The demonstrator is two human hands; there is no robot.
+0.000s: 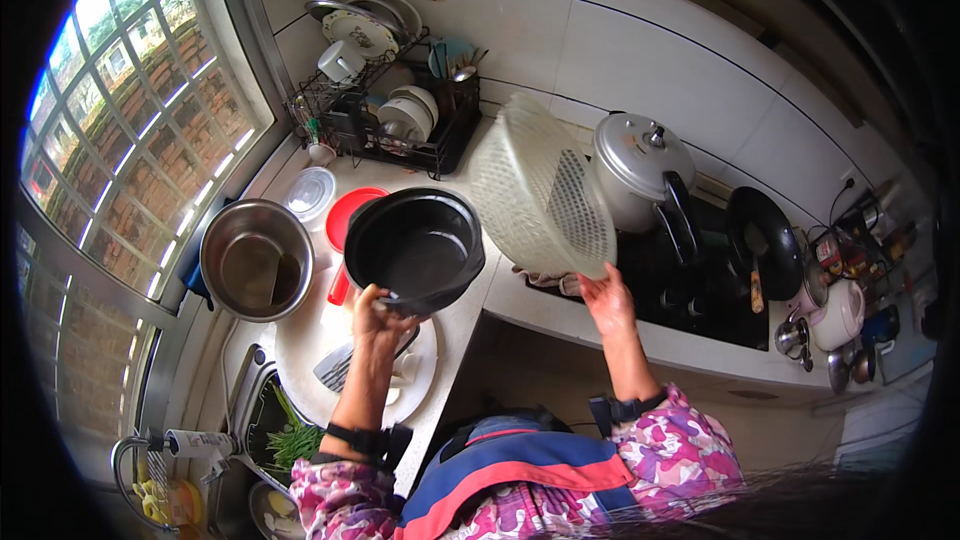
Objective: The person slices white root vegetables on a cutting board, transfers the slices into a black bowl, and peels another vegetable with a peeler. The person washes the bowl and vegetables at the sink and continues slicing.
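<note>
My left hand (382, 315) grips the near rim of a black pot (412, 247), which is tilted so its inside shows; it looks empty. A pale plastic colander (517, 195) stands on its side in the air, with my right hand (606, 300) holding its lower rim. Below the pot lies a round white board (300, 367) with a dark-handled knife or slicer (335, 369) and white pieces on it. Partly behind the pot is a red lid (349, 217). To its left are a steel pot (255, 259) with liquid inside and a clear lid (310, 193).
A black dish rack (450, 157) with dishes fills the back corner. On the right, a pressure cooker (637, 165) and a wok (765, 240) stand on the hob. Green vegetables (292, 435) lie in the sink area at lower left, beside the faucet (124, 457).
</note>
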